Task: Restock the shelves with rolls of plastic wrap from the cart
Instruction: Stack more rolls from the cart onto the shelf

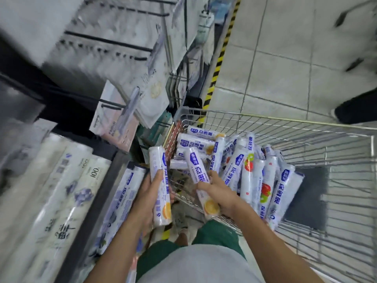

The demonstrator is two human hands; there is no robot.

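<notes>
Pickup step: left hand (146, 194) grips first roll (159, 180), right hand (217, 194) grips second roll (199, 170) over cart (285, 119), spare rolls (255, 172) at 3 o'clock; next, likely carry both to shelf (111, 186) at 9 o'clock.

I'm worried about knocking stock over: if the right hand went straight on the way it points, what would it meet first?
Probably the right hand meets the piled rolls in the cart, just beyond the roll it grips; depth is unclear.

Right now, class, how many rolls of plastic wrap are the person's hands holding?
2. One white, blue-lettered plastic wrap roll is in the left hand; a second roll is in the right hand above the silver wire cart.
</notes>
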